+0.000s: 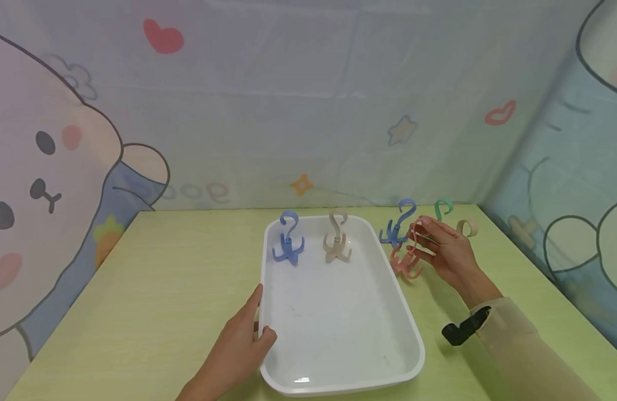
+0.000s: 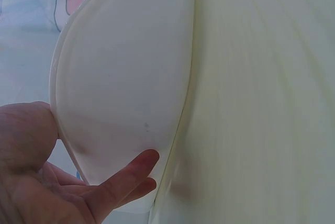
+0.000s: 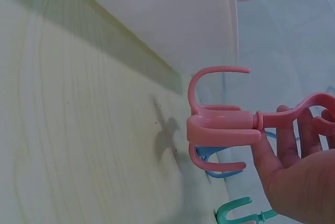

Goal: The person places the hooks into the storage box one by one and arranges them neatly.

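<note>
My right hand (image 1: 453, 253) holds a pink multi-prong hanging hook (image 1: 405, 264) by its curved upper part. The prongs of this pink hook (image 3: 220, 124) point downward, just beyond the right rim of a white tray (image 1: 338, 317). At the tray's left side, my left hand (image 1: 236, 344) grips the rim, thumb over the edge and fingers (image 2: 128, 179) against the outer wall. Inside the tray's far end are a blue hook (image 1: 288, 252) and a beige hook (image 1: 336, 249), side by side.
Another blue hook (image 1: 394, 234) is on the table right of the tray. Past my right hand, a green hook (image 1: 444, 208) and a beige hook (image 1: 468, 227) show only partly. A patterned cloth (image 1: 308, 111) hangs behind the light wooden-looking table (image 1: 178, 278).
</note>
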`<state>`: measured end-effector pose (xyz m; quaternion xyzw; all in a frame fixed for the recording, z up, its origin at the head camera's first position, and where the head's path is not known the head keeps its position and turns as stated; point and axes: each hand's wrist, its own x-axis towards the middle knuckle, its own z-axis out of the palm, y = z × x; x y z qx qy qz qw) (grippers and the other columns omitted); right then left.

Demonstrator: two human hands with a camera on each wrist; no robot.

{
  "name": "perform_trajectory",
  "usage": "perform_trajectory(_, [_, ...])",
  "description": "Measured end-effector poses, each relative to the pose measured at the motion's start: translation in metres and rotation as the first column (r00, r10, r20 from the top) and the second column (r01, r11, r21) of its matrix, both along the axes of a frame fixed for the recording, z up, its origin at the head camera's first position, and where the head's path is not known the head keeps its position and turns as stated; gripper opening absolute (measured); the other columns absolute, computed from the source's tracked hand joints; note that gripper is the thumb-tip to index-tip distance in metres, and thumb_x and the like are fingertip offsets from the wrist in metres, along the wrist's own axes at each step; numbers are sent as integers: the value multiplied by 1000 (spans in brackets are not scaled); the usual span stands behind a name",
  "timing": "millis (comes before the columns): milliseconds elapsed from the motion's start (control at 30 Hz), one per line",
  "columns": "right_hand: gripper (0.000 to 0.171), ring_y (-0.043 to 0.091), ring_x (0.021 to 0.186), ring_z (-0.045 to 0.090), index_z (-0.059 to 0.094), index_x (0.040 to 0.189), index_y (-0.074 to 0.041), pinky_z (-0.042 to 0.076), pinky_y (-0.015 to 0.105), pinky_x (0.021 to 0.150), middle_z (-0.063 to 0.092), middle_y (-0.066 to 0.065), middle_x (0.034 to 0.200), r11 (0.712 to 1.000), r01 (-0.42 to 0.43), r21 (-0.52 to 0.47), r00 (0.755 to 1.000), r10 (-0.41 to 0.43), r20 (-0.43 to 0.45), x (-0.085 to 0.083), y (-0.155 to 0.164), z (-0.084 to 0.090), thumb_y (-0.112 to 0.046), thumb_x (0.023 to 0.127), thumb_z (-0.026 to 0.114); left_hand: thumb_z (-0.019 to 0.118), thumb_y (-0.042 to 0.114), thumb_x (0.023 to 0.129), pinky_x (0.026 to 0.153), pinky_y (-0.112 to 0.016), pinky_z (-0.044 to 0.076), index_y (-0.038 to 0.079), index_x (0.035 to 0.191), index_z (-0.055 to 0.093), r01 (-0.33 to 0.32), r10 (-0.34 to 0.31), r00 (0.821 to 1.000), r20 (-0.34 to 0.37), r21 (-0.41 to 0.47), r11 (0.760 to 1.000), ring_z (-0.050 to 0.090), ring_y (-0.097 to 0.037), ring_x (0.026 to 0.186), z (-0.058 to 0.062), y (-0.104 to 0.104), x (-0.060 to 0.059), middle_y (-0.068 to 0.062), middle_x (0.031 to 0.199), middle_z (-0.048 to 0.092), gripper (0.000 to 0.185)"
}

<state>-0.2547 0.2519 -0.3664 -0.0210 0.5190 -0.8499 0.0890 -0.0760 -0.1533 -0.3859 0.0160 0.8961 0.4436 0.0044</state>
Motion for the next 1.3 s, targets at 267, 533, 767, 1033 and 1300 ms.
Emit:
perform_trajectory(267, [15, 15, 104, 77, 79, 112, -20, 63, 34, 88, 80, -4, 106, 999, -4, 37, 1000, 4, 1, 2, -2, 8, -25, 103, 67, 57, 11, 92, 91, -44, 62, 2, 167, 25, 4, -4, 1000, -11, 11, 1000, 72, -39, 118, -1, 0, 0, -24, 165, 41, 83])
perform_trajectory(533, [17, 15, 103, 77, 78, 115, -20, 63, 33, 88, 80, -4, 107, 999, -8, 48, 1000, 9, -5, 4, -5, 18, -25, 103, 67, 57, 11, 92, 91, -45, 62, 2, 167, 26, 9, -8, 1000, -27, 24, 1000, 72, -41, 119, -1, 0, 2, -24, 165, 40, 82])
perform_trajectory(767, [17, 15, 102, 77, 80, 114, -20, 63, 33, 87, 80, -4, 105, 999, 5, 53, 1000, -6, 4, 5, -6, 24, -25, 102, 69, 57, 11, 92, 92, -45, 62, 2, 167, 26, 8, -7, 999, -32, 12, 1000, 72, -39, 118, -2, 0, 2, -24, 165, 42, 81])
perform_trajectory(1033, [16, 15, 100, 77, 80, 112, -18, 64, 32, 87, 80, -3, 104, 998, 16, 58, 1000, -15, -16, 7, -6, 29, -25, 102, 69, 57, 11, 92, 92, -42, 62, 1, 167, 25, 10, -9, 999, -30, 11, 1000, 72, -37, 118, -1, 0, 2, -23, 165, 42, 82])
perform_trajectory(1300, [15, 17, 99, 78, 81, 109, -16, 64, 34, 86, 81, -1, 102, 999, 21, 37, 1000, -20, -22, 9, -9, 36, -22, 101, 70, 57, 10, 91, 92, -41, 61, 0, 167, 25, 9, -9, 1000, -28, 10, 1000, 72, -35, 117, -1, 0, 1, -22, 165, 43, 82])
